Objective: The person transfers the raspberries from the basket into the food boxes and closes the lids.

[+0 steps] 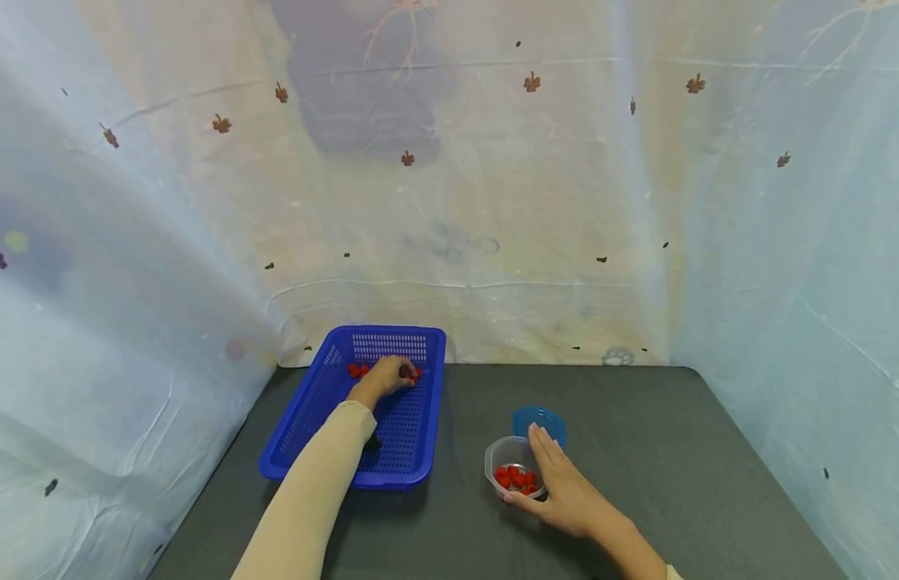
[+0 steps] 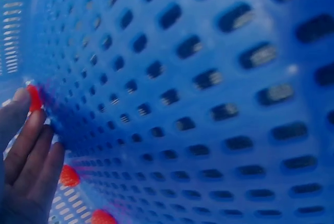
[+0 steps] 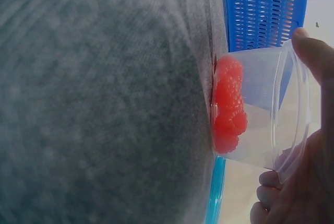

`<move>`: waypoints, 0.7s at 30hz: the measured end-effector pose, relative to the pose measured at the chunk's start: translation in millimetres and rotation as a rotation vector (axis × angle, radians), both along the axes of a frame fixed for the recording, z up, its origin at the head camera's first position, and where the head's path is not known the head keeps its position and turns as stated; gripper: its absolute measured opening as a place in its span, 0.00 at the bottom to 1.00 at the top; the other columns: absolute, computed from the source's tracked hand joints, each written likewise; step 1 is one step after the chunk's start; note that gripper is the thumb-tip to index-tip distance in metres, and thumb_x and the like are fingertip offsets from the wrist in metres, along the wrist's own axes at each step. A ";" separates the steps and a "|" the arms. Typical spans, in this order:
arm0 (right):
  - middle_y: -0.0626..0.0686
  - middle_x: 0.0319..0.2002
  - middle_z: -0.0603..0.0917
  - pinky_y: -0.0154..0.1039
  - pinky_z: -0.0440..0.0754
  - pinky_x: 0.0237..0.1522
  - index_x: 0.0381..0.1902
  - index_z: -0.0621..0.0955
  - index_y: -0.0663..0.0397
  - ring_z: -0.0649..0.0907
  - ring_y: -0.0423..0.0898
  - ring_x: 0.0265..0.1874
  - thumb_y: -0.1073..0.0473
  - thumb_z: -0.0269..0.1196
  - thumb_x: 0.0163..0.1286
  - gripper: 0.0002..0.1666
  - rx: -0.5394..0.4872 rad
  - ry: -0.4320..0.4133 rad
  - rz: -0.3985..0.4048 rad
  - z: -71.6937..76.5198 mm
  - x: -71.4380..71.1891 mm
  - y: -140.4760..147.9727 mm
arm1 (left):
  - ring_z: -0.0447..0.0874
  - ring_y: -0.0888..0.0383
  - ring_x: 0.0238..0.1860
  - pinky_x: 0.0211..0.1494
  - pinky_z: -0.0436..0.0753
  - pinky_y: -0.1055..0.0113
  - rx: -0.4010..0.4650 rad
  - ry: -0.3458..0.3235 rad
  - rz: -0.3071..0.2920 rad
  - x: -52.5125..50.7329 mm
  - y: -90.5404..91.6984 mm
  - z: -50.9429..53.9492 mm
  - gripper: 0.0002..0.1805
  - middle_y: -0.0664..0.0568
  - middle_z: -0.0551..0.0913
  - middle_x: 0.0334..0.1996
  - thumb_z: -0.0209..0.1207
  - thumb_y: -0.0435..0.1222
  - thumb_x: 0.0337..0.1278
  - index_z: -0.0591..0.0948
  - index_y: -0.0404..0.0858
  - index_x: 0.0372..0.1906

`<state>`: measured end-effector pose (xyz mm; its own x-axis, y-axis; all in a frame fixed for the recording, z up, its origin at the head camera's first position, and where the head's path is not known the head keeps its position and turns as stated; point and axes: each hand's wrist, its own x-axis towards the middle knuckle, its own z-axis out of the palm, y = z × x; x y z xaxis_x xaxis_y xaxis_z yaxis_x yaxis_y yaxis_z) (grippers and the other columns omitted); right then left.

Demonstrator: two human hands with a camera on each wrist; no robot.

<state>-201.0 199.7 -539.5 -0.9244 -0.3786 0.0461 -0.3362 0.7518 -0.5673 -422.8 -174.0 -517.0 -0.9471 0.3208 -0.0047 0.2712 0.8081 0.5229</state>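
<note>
My left hand [image 1: 387,377] is inside the blue basket [image 1: 275,461], near its far right corner. Between its thumb and forefinger it pinches a red berry-like piece [image 2: 34,97]; more red pieces [image 2: 69,176] lie close by in the left wrist view. At the clear container [image 1: 495,455], my right hand [image 1: 565,495] holds the right side, thumb at the near rim and fingers along the far side. Several red pieces [image 3: 228,104] rest on the container's bottom, seen through its wall in the right wrist view.
Just behind the container lies a blue lid [image 1: 540,419] on the grey table [image 1: 638,435]. A dark object [image 1: 373,443] sits in the basket beside my left sleeve. Patterned sheeting [image 1: 493,201] hangs behind the table and at both sides.
</note>
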 end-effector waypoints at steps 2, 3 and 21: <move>0.63 0.87 0.47 0.71 0.59 0.78 0.88 0.46 0.59 0.51 0.69 0.84 0.20 0.63 0.68 0.72 -0.002 -0.003 -0.001 0.2 -0.3 -0.2 | 0.85 0.49 0.49 0.61 0.84 0.50 0.004 -0.008 -0.001 0.8 -1.0 1.6 0.05 0.46 0.88 0.44 0.69 0.31 0.70 0.88 0.36 0.47; 0.63 0.87 0.47 0.71 0.59 0.77 0.88 0.46 0.60 0.51 0.69 0.84 0.20 0.63 0.68 0.72 -0.003 -0.005 -0.001 0.3 -0.4 -0.3 | 0.85 0.50 0.48 0.60 0.85 0.51 0.005 -0.012 -0.001 1.2 -1.4 2.2 0.05 0.47 0.88 0.44 0.70 0.32 0.70 0.88 0.36 0.46; 0.64 0.87 0.47 0.72 0.59 0.77 0.88 0.47 0.60 0.51 0.70 0.84 0.21 0.64 0.68 0.72 -0.014 -0.004 -0.002 -0.1 0.4 -0.8 | 0.84 0.52 0.44 0.55 0.85 0.52 0.037 -0.010 0.016 11.8 3.9 34.2 0.05 0.48 0.87 0.42 0.66 0.35 0.75 0.87 0.37 0.45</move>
